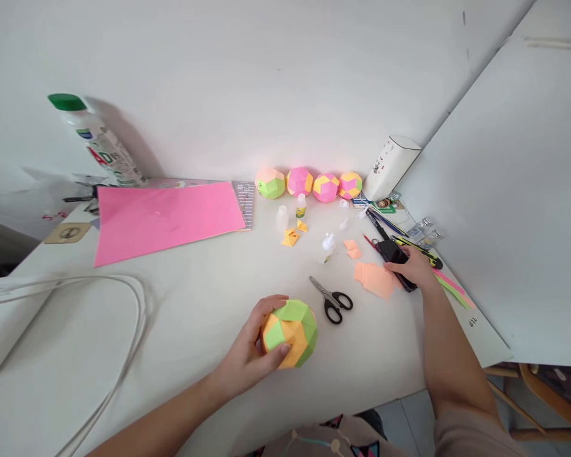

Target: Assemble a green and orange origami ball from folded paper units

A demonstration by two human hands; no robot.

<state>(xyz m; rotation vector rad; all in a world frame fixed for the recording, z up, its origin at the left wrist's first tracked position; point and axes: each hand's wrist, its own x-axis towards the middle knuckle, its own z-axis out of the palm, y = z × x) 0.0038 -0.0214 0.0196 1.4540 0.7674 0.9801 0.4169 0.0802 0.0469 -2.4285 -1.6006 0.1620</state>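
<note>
My left hand [252,346] is wrapped round a green and orange folded-paper ball [294,335] near the front of the table. Over at the right, my right hand [416,268] grips a dark phone [393,254], thumb on its near side; the fingers on the far side are partly hidden. Scissors with black handles [332,300] lie between the two hands. Just left of the phone are peach paper pieces [375,280], and a smaller peach folded piece [352,249] sits behind them. Orange folded pieces [290,237] lie farther back.
Several paper balls [299,182] line the wall. Small glue bottles [328,244] stand in the middle. Pink sheets [171,216] cover the back left, beside a green-capped bottle [99,139]. A white cable [140,317] loops at left. A white container [391,166] stands back right.
</note>
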